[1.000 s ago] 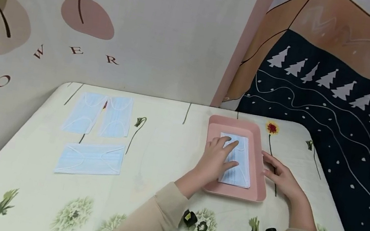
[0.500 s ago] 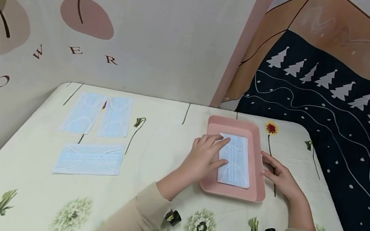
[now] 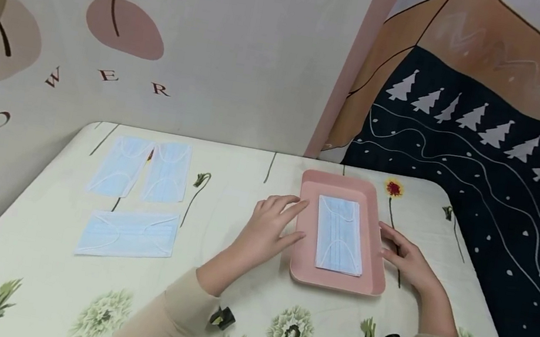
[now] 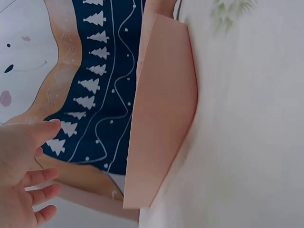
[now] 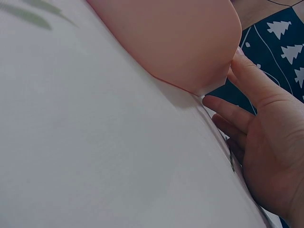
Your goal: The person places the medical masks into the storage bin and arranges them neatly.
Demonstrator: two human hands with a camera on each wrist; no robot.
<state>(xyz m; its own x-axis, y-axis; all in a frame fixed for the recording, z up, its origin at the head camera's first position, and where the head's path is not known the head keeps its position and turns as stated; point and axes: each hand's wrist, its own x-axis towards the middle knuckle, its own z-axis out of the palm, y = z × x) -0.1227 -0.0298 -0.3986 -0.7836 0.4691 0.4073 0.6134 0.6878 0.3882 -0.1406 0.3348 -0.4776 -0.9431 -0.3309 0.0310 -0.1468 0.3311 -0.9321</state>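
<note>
A pink tray (image 3: 301,257) stands on the right part of the table. Blue face masks (image 3: 340,237) lie in it as a small pile, ear loops on top. My left hand (image 3: 267,233) hovers just off the tray's left side, thumb and fingers spread and holding nothing. The left wrist view shows that hand (image 4: 21,171) apart from the tray wall (image 4: 164,109). At the opposite side, my right hand (image 3: 412,263) rests its fingertips against the rim. In the right wrist view, the thumb of this hand (image 5: 270,128) touches the tray's edge.
Three more masks lie on the left: two upright ones side by side, a left mask (image 3: 121,166) and a right mask (image 3: 167,173), and a crosswise mask (image 3: 127,234) nearer me. A flower-print cloth (image 3: 235,186) covers the table. Printed walls rise behind.
My left hand has drawn back leftward from over the masks in the tray to outside its left rim. The right hand stays at the right side; the masks in the tray lie unchanged.
</note>
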